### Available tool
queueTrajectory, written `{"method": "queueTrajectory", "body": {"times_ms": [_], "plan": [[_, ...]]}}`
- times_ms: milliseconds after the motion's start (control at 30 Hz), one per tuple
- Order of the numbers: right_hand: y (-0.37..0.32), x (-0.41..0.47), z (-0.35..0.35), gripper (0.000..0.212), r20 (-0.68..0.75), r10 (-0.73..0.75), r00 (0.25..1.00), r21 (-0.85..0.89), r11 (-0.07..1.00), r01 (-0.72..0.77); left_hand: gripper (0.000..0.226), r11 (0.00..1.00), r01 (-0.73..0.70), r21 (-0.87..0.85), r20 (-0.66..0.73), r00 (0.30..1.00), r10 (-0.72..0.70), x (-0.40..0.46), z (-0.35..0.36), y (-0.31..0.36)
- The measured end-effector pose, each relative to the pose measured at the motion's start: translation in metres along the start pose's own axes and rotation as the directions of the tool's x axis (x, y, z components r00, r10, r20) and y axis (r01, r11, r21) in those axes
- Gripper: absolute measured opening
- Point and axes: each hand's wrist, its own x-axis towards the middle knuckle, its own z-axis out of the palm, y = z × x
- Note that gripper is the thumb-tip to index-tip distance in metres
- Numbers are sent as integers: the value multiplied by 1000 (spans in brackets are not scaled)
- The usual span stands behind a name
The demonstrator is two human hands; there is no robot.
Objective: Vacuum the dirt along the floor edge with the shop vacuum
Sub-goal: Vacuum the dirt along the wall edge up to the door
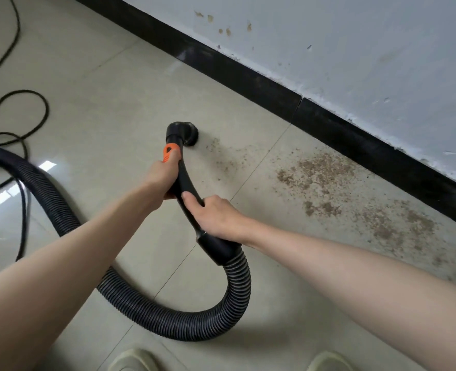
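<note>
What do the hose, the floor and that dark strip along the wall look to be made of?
Hose: probably flexible black plastic, judging by its ribbed, matte surface.
Floor: glossy beige tiles, likely ceramic; grout lines and bright reflections show.
Strip: seemingly black glossy tile skirting, with a visible joint; the exact material is unclear.

You have one view only, from the head camera, looking steeply down and forward at the tiled floor (pixel 119 84). The baseboard (pixel 248 73) runs from twelve toward four o'clock, and the wide lens sits near enough that your forearms fill the bottom.
</note>
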Motion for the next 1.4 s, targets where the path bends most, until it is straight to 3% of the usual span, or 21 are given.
{"method": "queueTrajectory", "body": {"times_ms": [267,600,867,1033,1167,1333,1400], "plan": [[18,-25,6,64,-38,8,999,-111,994,-12,52,999,34,-31,50,998,-33,-25,13,-18],[27,-26,-25,65,-135,93,987,-58,993,-101,46,999,-30,22,171,985,25,-31,49,15],[9,-33,5,65,-22,20,1000,-129,991,-23,31,998,66,-16,57,996,-65,-25,10,-2],[7,-47,23,61,115,8,993,-139,990,8,30,998,36,47,-12,999,-35,-33,-12,-24],[21,-60,29,56,219,83,972,-58,996,-72,31,999,48,19,-42,998,-47,-48,-4,-45],[32,-76,38,51,330,156,931,291,921,-257,30,1000,14,17,-26,1000,-13,-59,7,-58],[35,-81,39,52,334,162,928,293,918,-266,30,1000,21,17,-9,1000,-21,-62,11,-62]]}}
